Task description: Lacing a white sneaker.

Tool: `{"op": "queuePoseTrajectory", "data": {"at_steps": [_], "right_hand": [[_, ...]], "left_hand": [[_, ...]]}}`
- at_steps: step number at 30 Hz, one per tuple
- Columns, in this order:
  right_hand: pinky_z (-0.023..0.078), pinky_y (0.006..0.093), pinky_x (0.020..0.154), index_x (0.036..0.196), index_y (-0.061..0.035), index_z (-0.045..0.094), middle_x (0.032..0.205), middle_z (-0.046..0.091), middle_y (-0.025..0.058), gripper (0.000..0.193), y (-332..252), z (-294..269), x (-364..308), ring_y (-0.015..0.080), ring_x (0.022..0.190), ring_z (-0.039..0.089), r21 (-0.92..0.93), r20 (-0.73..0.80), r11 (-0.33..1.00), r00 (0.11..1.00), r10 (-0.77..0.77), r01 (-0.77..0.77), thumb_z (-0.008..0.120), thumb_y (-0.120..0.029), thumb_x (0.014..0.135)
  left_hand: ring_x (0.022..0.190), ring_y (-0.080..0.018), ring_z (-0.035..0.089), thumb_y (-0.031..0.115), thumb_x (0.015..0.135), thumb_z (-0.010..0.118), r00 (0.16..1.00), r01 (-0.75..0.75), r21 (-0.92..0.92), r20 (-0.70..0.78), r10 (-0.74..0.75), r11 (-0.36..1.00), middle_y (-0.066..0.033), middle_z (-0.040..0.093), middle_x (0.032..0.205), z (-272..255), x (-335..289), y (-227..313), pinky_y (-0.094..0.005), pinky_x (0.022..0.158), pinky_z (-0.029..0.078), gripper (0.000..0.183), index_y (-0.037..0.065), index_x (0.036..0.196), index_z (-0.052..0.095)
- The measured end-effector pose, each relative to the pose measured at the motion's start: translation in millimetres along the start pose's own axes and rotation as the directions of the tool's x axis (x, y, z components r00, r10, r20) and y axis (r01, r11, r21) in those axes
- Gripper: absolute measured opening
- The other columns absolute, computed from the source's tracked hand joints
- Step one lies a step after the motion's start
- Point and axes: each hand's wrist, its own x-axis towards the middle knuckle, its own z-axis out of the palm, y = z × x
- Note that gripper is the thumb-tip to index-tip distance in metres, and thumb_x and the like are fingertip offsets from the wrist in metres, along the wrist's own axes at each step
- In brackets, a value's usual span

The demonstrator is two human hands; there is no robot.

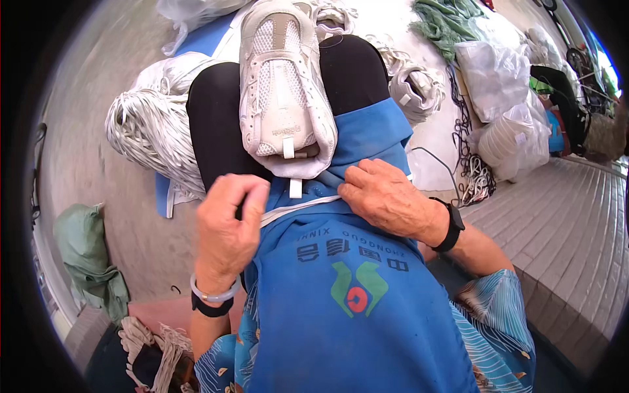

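A white sneaker (282,98) without laces lies along my lap between my black-clad knees, its heel and pull tab toward me. Just below the heel, a flat white shoelace (301,208) runs across my blue apron (367,340) between my two hands. At its left end my left hand (229,226) is closed, thumb against curled fingers. On the other side, my right hand (386,196) has its fingers pressed together over the lace, resting on the apron. The fingertips of both hands are partly hidden. A large bundle of white laces (157,124) lies left of my knee.
More white sneakers (417,92) sit beyond my right knee. Clear plastic bags (495,78), one holding white coils, stand at the right beside dark tangled cords (464,131). Green netting (445,26) lies farther off. A green sack (85,242) rests on the left floor.
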Motion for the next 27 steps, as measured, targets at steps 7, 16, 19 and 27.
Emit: {"op": "queuePoseTrajectory", "data": {"at_steps": [7, 16, 19, 27], "right_hand": [[0.042, 0.0339, 0.071, 0.091, -0.0093, 0.063, 0.079, 0.053, 0.003, 0.013, -2.6, -14.1, -0.4, 0.0204, 0.076, 0.057, 0.11, -0.079, 0.994, 0.997, 0.016, -0.007, 0.067, -0.011, 0.079], [0.042, 0.0387, 0.074, 0.084, -0.0099, 0.06, 0.082, 0.054, 0.0067, 0.01, -10.6, -9.2, 6.5, 0.0263, 0.079, 0.059, 0.244, -0.204, 0.97, 0.979, 0.029, 0.022, 0.067, -0.016, 0.08], [0.044, 0.0385, 0.075, 0.096, -0.0087, 0.061, 0.086, 0.057, 0.0081, 0.015, -15.3, -9.9, 12.0, 0.027, 0.083, 0.059, 0.281, -0.205, 0.957, 0.979, -0.012, 0.07, 0.067, -0.013, 0.083], [0.052, 0.0372, 0.061, 0.099, -0.0025, 0.066, 0.076, 0.065, 0.0152, 0.011, 19.8, -60.6, -12.4, 0.0321, 0.067, 0.066, 0.536, -0.255, 0.843, 0.944, 0.21, -0.042, 0.066, -0.007, 0.089]], "left_hand": [[0.081, -0.0286, 0.06, 0.004, 0.078, 0.073, 0.952, -0.252, 0.004, 0.183, 0.247, 0.968, -0.01, 0.064, 0.093, 32.3, -5.4, 0.6, -0.0385, 0.072, 0.047, 0.02, 0.003, 0.097, 0.066], [0.079, -0.0265, 0.056, 0.004, 0.083, 0.068, 0.953, -0.184, 0.063, 0.255, 0.162, 0.981, -0.0079, 0.062, 0.08, 20.4, 4.2, 11.8, -0.0376, 0.072, 0.042, 0.004, 0.005, 0.086, 0.066], [0.071, -0.0219, 0.054, 0.008, 0.084, 0.069, 0.96, -0.012, 0.01, 0.28, 0.009, 1.0, -0.0068, 0.061, 0.075, 9.6, 3.1, 18.1, -0.0346, 0.068, 0.041, 0.007, 0.004, 0.081, 0.064], [0.06, -0.0075, 0.044, 0.021, 0.094, 0.062, 0.935, 0.303, -0.582, 0.029, -0.353, 0.755, 0.001, 0.049, 0.066, -94.2, -11.8, -69.9, -0.0249, 0.058, 0.036, 0.02, 0.007, 0.08, 0.059]]}}
